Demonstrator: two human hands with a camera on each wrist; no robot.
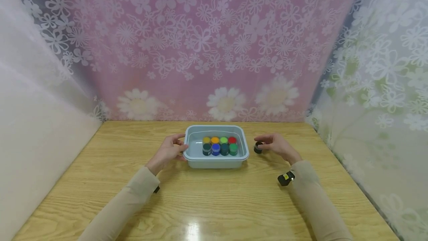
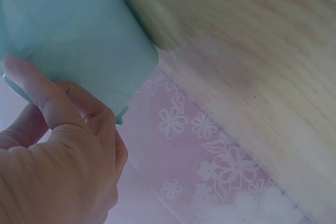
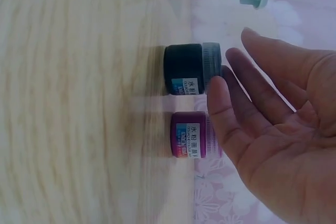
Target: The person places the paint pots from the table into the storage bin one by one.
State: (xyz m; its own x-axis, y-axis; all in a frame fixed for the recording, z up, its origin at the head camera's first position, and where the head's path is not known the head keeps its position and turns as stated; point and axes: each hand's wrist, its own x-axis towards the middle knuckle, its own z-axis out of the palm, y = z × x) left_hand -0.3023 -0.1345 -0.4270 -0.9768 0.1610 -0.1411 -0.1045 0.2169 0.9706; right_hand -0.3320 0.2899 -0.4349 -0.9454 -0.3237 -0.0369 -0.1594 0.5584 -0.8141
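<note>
Overhead, the left hand [image 1: 168, 151] steadies the tub [image 1: 216, 161], fingers on its rim. At the right wrist, the right hand [image 3: 278, 124] hovers open over the black jar [image 3: 191, 68], beside the tub; grasping it seems next.

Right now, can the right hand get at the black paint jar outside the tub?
Probably yes. The right hand is open right beside the black paint jar, which stands on the table outside the tub, with nothing between fingers and jar.
</note>
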